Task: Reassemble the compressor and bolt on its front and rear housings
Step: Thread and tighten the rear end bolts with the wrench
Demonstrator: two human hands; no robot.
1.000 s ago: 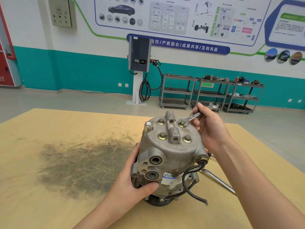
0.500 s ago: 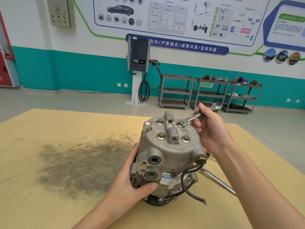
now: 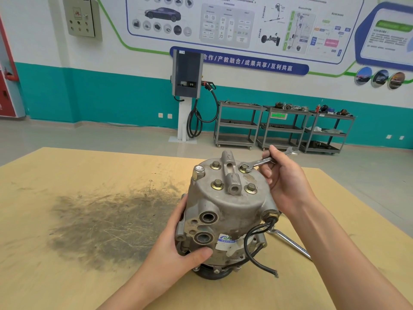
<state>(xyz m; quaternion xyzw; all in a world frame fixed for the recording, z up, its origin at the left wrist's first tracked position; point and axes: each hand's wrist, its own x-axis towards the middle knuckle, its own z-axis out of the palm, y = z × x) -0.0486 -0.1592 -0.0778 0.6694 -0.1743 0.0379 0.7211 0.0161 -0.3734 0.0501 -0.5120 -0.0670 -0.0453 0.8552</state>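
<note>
A grey metal compressor stands upright on the wooden table, its housing cap facing up with several brass-coloured bolts in it. My left hand grips the compressor's lower left side, thumb across the front below the two ports. My right hand holds a steel wrench whose ring end sits over the far right bolt. A black cable hangs from the compressor's right side.
A second long steel tool lies on the table to the right of the compressor, partly behind my right forearm. A dark scuffed stain covers the table's middle left. Metal carts and a charging post stand far off by the wall.
The wrench handle and my right hand have swung slightly, the ring end staying on the same bolt. My left hand keeps its grip on the compressor.
</note>
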